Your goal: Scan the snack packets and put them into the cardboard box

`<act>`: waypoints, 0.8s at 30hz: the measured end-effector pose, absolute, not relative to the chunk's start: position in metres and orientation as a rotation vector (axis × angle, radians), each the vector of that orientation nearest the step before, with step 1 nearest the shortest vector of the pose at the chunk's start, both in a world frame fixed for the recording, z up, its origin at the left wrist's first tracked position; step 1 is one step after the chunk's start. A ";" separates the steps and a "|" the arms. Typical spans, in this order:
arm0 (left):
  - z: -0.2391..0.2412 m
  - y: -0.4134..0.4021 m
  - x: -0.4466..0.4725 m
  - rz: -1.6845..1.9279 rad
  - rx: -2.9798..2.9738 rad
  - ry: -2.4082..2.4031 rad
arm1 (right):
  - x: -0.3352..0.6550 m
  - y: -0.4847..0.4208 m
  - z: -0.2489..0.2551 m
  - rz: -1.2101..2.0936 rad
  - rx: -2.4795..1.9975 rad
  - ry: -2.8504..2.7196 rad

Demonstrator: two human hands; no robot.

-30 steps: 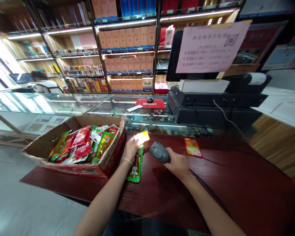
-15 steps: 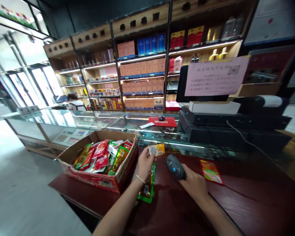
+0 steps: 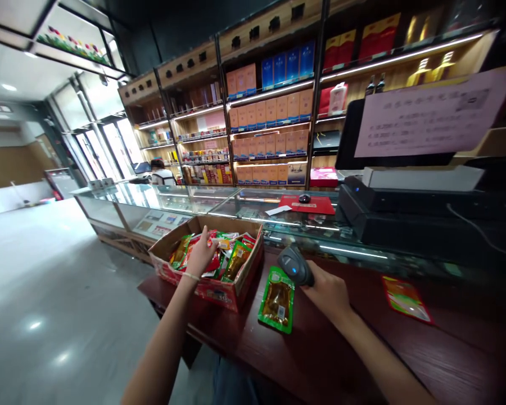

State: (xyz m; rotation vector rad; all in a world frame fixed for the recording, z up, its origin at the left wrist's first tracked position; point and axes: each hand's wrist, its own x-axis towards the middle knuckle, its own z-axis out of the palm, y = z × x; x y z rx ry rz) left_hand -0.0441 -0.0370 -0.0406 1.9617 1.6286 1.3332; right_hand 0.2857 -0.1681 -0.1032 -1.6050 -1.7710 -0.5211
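My left hand [image 3: 200, 256] reaches over the cardboard box [image 3: 240, 289], fingers apart above the snack packets [image 3: 237, 260]. Just right of its fingertips lies a small yellow-and-white packet [image 3: 223, 243], among red and green ones; the hand hides part of the pile. In my right hand [image 3: 329, 292] is a dark handheld barcode scanner [image 3: 294, 265] with a blue light, its head pointing up and left. Below the scanner, flat on the dark red counter [image 3: 320, 360], lies a green-edged packet [image 3: 277, 301] with brown contents.
A red-edged packet [image 3: 407, 298] lies to the right. Behind are a glass display case [image 3: 253, 205], a red mat [image 3: 320, 205] with a mouse [image 3: 304, 198], and a monitor bearing a pink paper sign [image 3: 425, 118]. A person [image 3: 162, 173] sits farther back left.
My left hand has moved left from the counter to the box, and the yellow packet now lies on the pile. The scanner stays in my right hand; the view has turned left.
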 end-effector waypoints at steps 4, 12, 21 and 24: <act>-0.042 -0.054 -0.037 1.415 2.108 1.477 | 0.281 -0.168 -0.109 -0.473 -1.640 -1.780; -0.034 -0.122 0.049 1.444 1.950 0.943 | 0.307 -0.182 -0.119 -0.422 -1.785 -1.734; -0.116 -0.086 0.134 1.125 1.998 0.793 | 0.350 -0.206 -0.137 -0.470 -1.981 -1.570; -0.153 -0.067 0.144 1.018 2.099 0.915 | 0.353 -0.210 -0.145 -0.453 -2.003 -1.552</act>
